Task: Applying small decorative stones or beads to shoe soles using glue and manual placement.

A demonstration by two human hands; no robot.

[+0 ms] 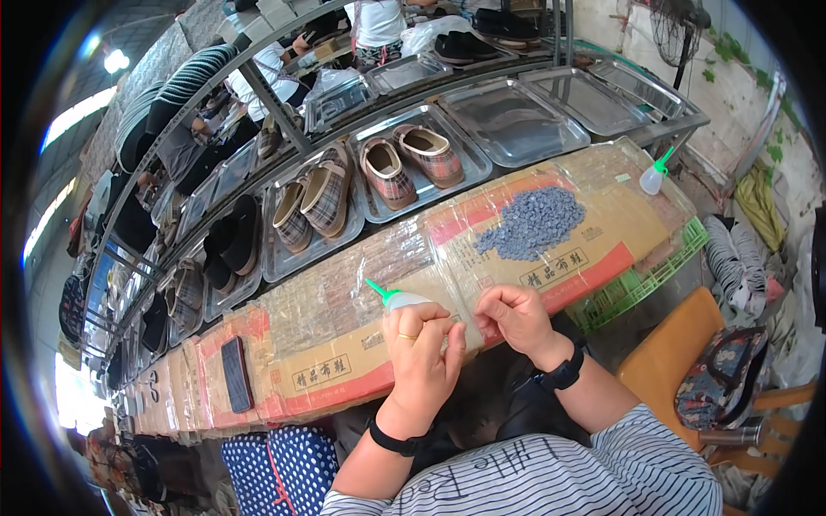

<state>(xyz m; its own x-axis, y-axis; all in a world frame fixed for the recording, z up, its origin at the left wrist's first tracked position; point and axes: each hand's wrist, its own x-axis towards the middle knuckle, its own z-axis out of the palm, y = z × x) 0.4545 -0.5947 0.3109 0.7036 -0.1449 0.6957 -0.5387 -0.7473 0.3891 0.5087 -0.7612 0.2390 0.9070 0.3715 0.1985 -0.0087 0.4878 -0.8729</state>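
Observation:
My left hand (422,348) is closed around a small white squeeze bottle (408,300) with a green pointed nozzle, which tilts up to the left above the cardboard-covered bench (323,331). Just to its right, at the bench's near edge, my right hand (516,316) has thumb and fingers pressed together. Anything in that pinch is too small or hidden to make out. Beyond my right hand lies a heap of small blue-grey pieces (535,222) on the cardboard. A second squeeze bottle (652,179) with a green nozzle stands near the bench's far right corner.
Metal trays (516,120) line a rack behind the bench; some hold plaid shoes (327,198) and black shoes (232,245). A dark phone (237,374) lies at left. A green crate (641,279) sits under the bench, and a wooden chair (675,344) with a patterned bag stands at right.

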